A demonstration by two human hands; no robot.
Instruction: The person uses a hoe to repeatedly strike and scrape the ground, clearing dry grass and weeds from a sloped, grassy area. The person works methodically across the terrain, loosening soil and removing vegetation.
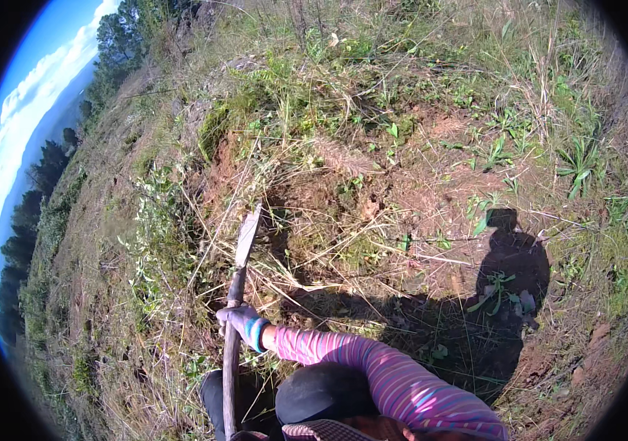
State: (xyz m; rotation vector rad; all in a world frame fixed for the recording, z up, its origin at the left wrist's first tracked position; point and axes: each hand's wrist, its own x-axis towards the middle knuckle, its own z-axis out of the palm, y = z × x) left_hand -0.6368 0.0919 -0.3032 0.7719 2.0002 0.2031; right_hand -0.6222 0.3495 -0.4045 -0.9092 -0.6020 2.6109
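Observation:
My right hand (241,325), in a greyish knit glove with a blue and white cuff, grips the wooden handle (230,364) of a long-handled bladed tool. Its flat, pale metal blade (246,237) points away from me, among cut grass stalks; the blade's exact kind is not clear. The far end of the blade lies by a dark hollow in the reddish soil. Dry grass stalks (314,284) are strewn beside it. A pink striped sleeve covers my right arm. My left hand is out of view.
My bent knees (322,391) in dark trousers are just below the hand. Leafy shrubs (162,237) grow to the left, and reddish bare soil (435,193) with small weeds lies to the right. My shadow (512,264) falls across it. The hillside runs toward trees (52,165).

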